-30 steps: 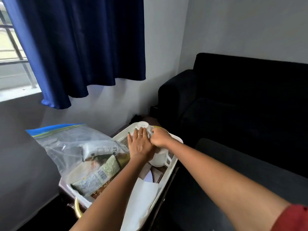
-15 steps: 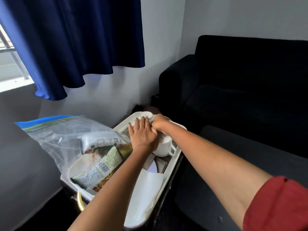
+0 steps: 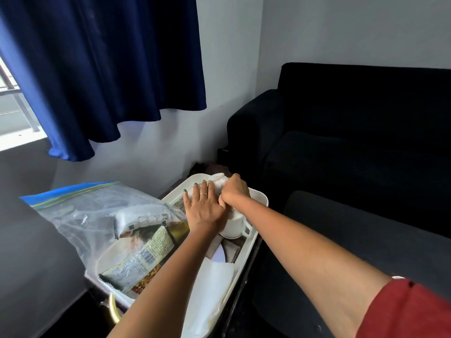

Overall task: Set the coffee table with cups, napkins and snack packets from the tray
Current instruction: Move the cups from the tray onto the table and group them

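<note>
A white tray (image 3: 263, 201) sits on a dark coffee table. My left hand (image 3: 205, 211) lies flat with straight fingers over the tray's far end, covering what is under it. Beside it, my right hand (image 3: 234, 192) curls round a white item (image 3: 219, 178) at the far rim; I cannot tell whether it is a cup or a napkin. A white cup (image 3: 236, 227) with a handle stands just below both hands. Snack packets (image 3: 136, 263) lie in the tray's left part. A white napkin (image 3: 211, 286) lies in its near end.
A clear zip bag (image 3: 80, 213) with a blue seal drapes over the tray's left side and holds another packet (image 3: 140, 218). A dark sofa (image 3: 353, 147) stands right of the table, and a dark cushion (image 3: 366, 235) is close by. A blue curtain (image 3: 105, 69) hangs above.
Both hands stay together at the tray's far end. My right hand has closed further over the white item, and the view has shifted slightly.
</note>
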A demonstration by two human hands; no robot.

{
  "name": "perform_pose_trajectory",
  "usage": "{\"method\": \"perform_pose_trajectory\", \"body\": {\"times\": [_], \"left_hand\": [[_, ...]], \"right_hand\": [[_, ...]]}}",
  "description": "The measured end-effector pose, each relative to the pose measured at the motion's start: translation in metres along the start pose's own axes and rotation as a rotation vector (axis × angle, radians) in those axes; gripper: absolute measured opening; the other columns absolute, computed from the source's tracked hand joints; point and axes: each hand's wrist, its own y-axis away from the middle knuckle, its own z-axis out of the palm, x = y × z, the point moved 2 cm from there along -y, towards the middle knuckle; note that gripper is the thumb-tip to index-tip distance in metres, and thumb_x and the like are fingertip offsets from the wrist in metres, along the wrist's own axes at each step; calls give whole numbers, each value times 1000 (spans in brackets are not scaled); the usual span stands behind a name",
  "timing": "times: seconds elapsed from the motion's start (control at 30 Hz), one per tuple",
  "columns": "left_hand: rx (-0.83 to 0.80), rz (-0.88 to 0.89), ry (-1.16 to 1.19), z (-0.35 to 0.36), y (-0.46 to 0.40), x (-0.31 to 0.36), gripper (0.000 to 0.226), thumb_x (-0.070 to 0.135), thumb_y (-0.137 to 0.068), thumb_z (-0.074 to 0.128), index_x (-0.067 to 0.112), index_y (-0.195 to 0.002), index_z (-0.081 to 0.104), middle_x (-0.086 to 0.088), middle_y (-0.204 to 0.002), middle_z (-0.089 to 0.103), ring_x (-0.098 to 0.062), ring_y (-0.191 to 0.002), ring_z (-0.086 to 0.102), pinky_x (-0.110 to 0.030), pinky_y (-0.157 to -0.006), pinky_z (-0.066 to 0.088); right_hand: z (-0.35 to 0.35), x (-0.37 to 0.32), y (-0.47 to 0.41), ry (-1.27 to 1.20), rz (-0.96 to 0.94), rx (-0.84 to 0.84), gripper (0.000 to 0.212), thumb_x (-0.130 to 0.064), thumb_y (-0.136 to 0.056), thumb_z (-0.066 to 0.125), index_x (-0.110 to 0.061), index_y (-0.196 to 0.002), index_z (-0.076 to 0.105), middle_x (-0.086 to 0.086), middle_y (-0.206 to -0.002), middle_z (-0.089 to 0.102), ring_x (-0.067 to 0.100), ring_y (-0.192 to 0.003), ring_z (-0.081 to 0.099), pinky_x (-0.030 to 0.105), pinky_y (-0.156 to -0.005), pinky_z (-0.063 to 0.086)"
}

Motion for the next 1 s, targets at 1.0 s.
{"method": "perform_pose_trajectory", "body": {"times": [1.0], "left_hand": [[342,73,461,-56,153,93,78,28,-86,62,11,-148,18,-5,-148,40,-15,-141,30,-39,-120,-6]], "right_hand": [[-126,51,142,-107,-350,163,16,-29,-93,43,-19,-85,53,-1,-93,62,21,-87,58,39,-74,48]]}}
